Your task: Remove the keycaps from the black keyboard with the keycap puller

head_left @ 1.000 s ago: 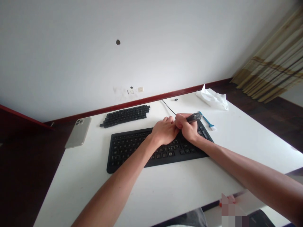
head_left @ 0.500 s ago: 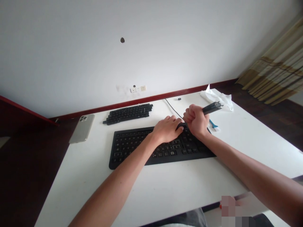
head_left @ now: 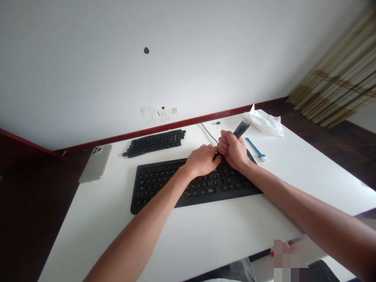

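Observation:
A black keyboard point(head_left: 164, 201) lies on the white desk with many keycaps off, so bare key sockets show. My left hand point(head_left: 201, 159) grips its back edge, fingers over the rim and thumb on the top. Right beside it, my right hand point(head_left: 233, 150) is closed in a fist round a dark, rod-like tool point(head_left: 242, 128). The tool's shiny end sticks up and to the right, while its lower end is hidden by my hands at the keyboard's upper part. Removed keycaps point(head_left: 155, 143) lie in tight rows behind the keyboard.
A phone point(head_left: 96, 163) lies face down at the desk's left. Right of my hands are a blue brush point(head_left: 255, 147) and a crumpled white plastic bag point(head_left: 264, 120). A black cable point(head_left: 208, 132) runs to the desk's back edge, near a small black piece point(head_left: 218, 123).
The tool in my right fist has swung more upright, and the fist has turned with it. More of the blue brush shows. The whole view has shifted slightly; my left hand stays on the keyboard.

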`<state>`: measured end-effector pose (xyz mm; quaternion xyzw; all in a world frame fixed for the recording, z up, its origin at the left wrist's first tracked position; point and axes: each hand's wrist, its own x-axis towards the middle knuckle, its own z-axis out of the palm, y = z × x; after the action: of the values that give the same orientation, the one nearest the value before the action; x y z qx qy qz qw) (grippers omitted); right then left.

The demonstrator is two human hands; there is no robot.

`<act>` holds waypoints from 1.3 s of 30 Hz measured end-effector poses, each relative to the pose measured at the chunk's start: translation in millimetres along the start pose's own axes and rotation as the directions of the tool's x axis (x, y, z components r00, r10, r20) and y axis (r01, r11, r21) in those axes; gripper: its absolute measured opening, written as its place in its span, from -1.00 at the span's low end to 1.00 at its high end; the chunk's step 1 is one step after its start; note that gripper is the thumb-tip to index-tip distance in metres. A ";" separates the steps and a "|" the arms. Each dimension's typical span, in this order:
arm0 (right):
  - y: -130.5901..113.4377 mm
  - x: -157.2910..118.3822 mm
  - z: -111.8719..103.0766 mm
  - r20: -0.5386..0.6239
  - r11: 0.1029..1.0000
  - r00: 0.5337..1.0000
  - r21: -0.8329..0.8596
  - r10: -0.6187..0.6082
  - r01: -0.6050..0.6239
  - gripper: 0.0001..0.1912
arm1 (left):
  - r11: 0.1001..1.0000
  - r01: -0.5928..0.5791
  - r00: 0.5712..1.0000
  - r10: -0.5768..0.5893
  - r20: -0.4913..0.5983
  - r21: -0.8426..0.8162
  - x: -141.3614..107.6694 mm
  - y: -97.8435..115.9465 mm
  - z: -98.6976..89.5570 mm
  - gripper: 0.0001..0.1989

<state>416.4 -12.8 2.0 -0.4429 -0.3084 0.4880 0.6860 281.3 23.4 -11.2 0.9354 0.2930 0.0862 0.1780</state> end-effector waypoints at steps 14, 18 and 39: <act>-5.5 1.4 0.2 -0.116 0.999 0.992 -0.012 0.048 -0.050 -0.46 | 0.986 -0.015 1.000 0.015 -0.002 -0.165 0.2 -5.8 -3.7 -0.82; -6.3 5.0 -3.6 -0.134 1.000 0.991 -0.010 0.026 -0.028 -0.46 | 0.951 0.014 0.996 -0.040 -0.079 -0.308 -0.8 -8.0 -3.8 -0.80; -2.6 7.3 -6.0 0.004 0.983 0.983 0.025 0.182 -0.182 -0.44 | 0.887 0.031 0.991 -0.086 -0.099 -0.461 -0.3 -11.3 -5.4 -0.90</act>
<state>425.0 -8.1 1.8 -0.4602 -0.2612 0.5527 0.6439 273.8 33.4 -10.5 0.8512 0.3023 0.2020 0.3785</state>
